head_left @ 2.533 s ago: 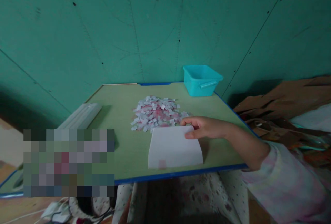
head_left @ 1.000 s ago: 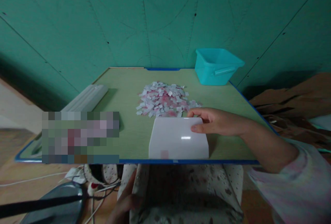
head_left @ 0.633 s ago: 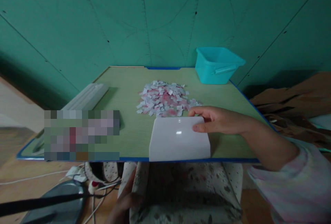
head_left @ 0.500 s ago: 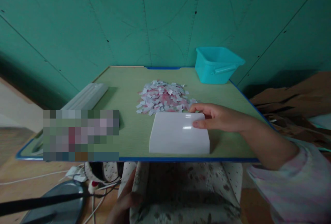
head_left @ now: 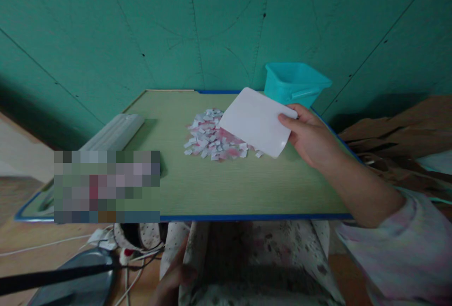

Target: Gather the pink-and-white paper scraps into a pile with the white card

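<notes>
My right hand (head_left: 310, 136) is closed on the right edge of a white plastic scraper (head_left: 256, 122), thumb on its face and fingers behind. The scraper is a flat, glossy sheet with rounded corners, held tilted above the tabletop. Behind its left part lies a heap of small white and pink paper scraps (head_left: 205, 139), partly hidden by it. Just beyond my hand stands a turquoise bucket (head_left: 278, 82) with its handle down. Low in the view, my left hand (head_left: 176, 273) rests by my lap below the table edge; it is dark and its fingers are unclear.
The pale green table (head_left: 212, 193) has a blue rim and meets a green wall (head_left: 226, 23). A long white ribbed object (head_left: 115, 132) lies at the left, beside a pixelated patch. Torn brown cardboard (head_left: 399, 120) is piled at the right. Cables (head_left: 136, 280) trail on the floor.
My right hand has lifted the scraper from the table's front and moved it forward and up, turning it over the right side of the paper heap. My left hand has hardly moved.
</notes>
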Tool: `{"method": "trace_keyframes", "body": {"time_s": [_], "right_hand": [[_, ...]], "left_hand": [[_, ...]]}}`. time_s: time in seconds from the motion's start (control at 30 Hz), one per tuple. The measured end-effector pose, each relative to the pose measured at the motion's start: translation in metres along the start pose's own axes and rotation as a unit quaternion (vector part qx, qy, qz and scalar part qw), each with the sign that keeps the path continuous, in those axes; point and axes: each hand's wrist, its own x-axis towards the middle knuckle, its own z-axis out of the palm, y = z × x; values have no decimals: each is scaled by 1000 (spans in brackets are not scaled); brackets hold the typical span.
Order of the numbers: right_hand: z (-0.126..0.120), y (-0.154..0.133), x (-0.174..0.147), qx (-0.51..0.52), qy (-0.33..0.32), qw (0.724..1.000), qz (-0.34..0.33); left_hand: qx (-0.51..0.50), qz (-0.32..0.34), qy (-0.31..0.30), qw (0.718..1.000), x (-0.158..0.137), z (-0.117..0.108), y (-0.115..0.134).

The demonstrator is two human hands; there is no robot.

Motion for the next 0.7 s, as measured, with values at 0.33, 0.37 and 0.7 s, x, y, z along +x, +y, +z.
{"method": "trace_keyframes", "body": {"time_s": [0.33, 0.37, 0.7], "right_hand": [[-7, 5, 2, -45, 45, 998, 21], [-7, 5, 2, -52, 43, 998, 17], [-1, -6, -3, -18, -13, 997, 80]], "left_hand": [[58, 33, -11, 998, 3, 11, 5], [64, 31, -17, 997, 3, 12, 8], [38, 27, -70, 996, -2, 23, 4]]}}
